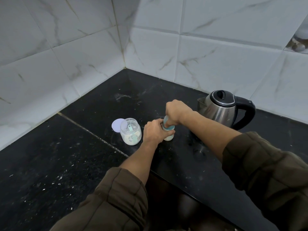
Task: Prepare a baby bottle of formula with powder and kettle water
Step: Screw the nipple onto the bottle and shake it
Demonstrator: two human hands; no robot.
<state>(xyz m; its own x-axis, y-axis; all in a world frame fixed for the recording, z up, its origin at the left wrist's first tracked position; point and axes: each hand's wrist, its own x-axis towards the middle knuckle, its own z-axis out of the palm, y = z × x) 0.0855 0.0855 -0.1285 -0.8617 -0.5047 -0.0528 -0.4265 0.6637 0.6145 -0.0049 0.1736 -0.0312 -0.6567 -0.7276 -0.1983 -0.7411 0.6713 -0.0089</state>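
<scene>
Sleeves (pixel 116 197) rolled up, both forearms reaching out over black counter (pixel 50 155).

Left hand (pixel 154 131): fingers wrapped round the bottle (pixel 168 137) body, holding it upright on the counter. Right hand (pixel 176 111): closed from above over the cap (pixel 165 119), fingers curled down round it. Teal collar (pixel 169 128) shows between the two hands. The bottle stands mid-counter, between jar (pixel 131 136) and kettle (pixel 220 109), just beside the jar.

Progress, judged:
- powder: done. Bottle's lower part looks milky white.
- water: probably in, since the contents look more liquid than dry, but the level is hidden by the left hand.
- top: being fitted or tightened now. Can't tell if it is seated.
- left: finish closing, shake to mix, re-lid the jar.

Jar is open, part full of pale powder, with the teal scoop (pixel 130 128) stuck inside. Its lilac lid (pixel 116 125) lies flat behind it, touching or nearly so. Kettle is parked at the right, its top shut, spout toward the bottle. White specks near the corner, (pixel 123 96), look like spilled powder.

Writing: none readable. No brand on the kettle, jar or bottle at this resolution; any bottle scale marks are hidden.
</scene>
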